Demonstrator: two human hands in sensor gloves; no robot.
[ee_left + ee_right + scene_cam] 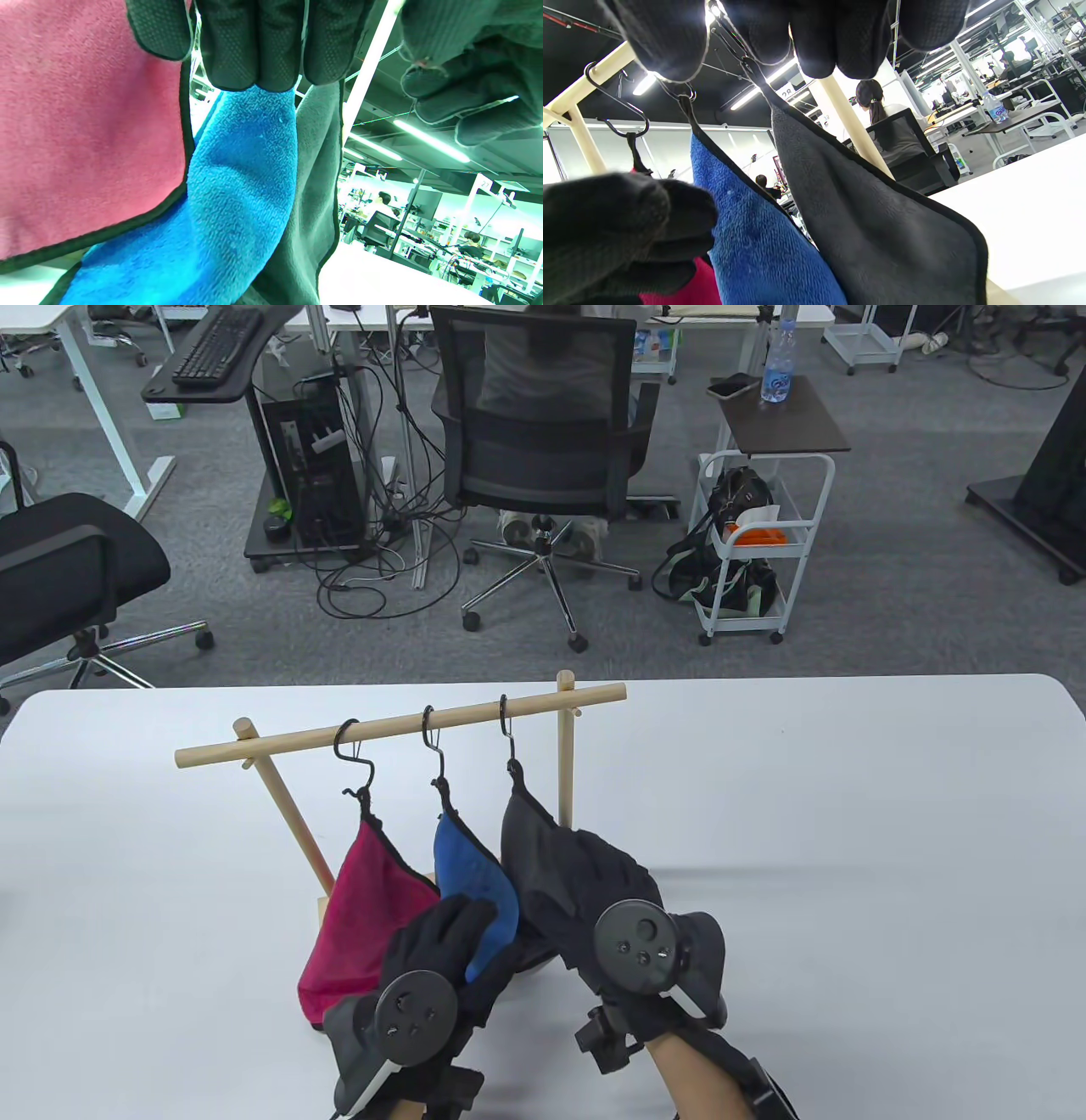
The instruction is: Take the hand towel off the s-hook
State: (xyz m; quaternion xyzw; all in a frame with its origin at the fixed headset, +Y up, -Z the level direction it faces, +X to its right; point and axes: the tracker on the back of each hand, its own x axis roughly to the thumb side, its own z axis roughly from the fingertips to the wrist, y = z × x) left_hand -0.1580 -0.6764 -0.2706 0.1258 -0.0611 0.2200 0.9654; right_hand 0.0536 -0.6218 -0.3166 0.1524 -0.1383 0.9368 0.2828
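A wooden rack (399, 723) stands on the white table (848, 831). Three black S-hooks (434, 746) hang on its rod. They carry a red towel (356, 916), a blue towel (471, 869) and a dark grey towel (530, 831). My left hand (462, 925) lies with its fingers (250, 46) against the blue towel (237, 190), below its hook. My right hand (585, 865) lies over the grey towel, its fingers (814, 38) spread above the cloth (882, 220) and near the towel's loop. Neither hand visibly closes on cloth.
The rack's right post (565, 755) stands just behind the grey towel. The red towel (85, 127) hangs to the left of my left hand. Beyond the table's far edge are an office chair (543, 449) and a white cart (764, 551).
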